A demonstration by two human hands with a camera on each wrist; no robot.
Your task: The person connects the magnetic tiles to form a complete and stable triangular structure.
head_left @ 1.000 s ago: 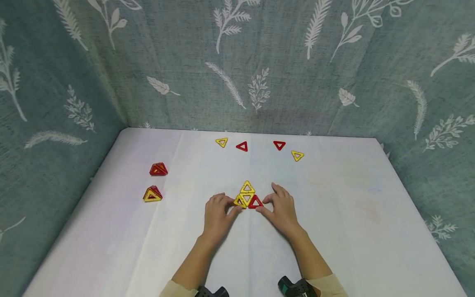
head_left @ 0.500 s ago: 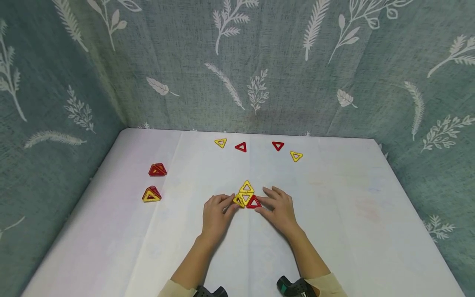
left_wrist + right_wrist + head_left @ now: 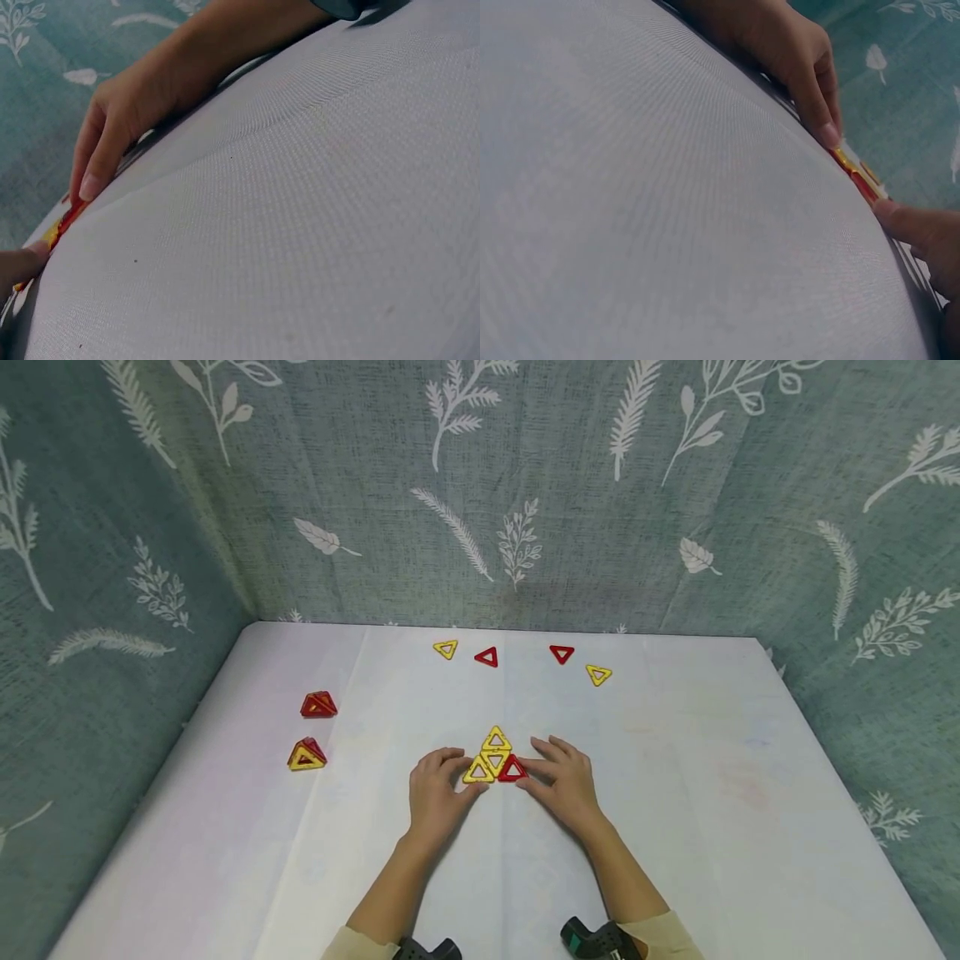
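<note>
Three yellow triangular magnetic tiles and a red one lie edge to edge on the white table, together outlining a bigger triangle. In the head view my left hand (image 3: 438,789) has thumb and fingers around the lower-left yellow tile (image 3: 478,771), holding its sides. Opposite it, my right hand (image 3: 564,783) pinches the red tile (image 3: 513,769) at the lower right between thumb and index finger. The middle yellow tile (image 3: 496,762) and top yellow tile (image 3: 496,739) touch neither hand. Both wrist views show the tiles edge-on, with the fingertips at their edges.
Two small pyramids, one red (image 3: 318,704) and one yellow and red (image 3: 307,755), stand at the left. Along the back lie loose triangles: yellow (image 3: 446,649), red (image 3: 487,657), red (image 3: 562,654) and yellow (image 3: 599,675). A green leaf-patterned cloth (image 3: 480,552) rises behind the table.
The lower-left yellow tile, partly raised and tilted before, now lies flat beside the others. My left thumb and fingers have spread slightly around it. The right hand has barely moved.
</note>
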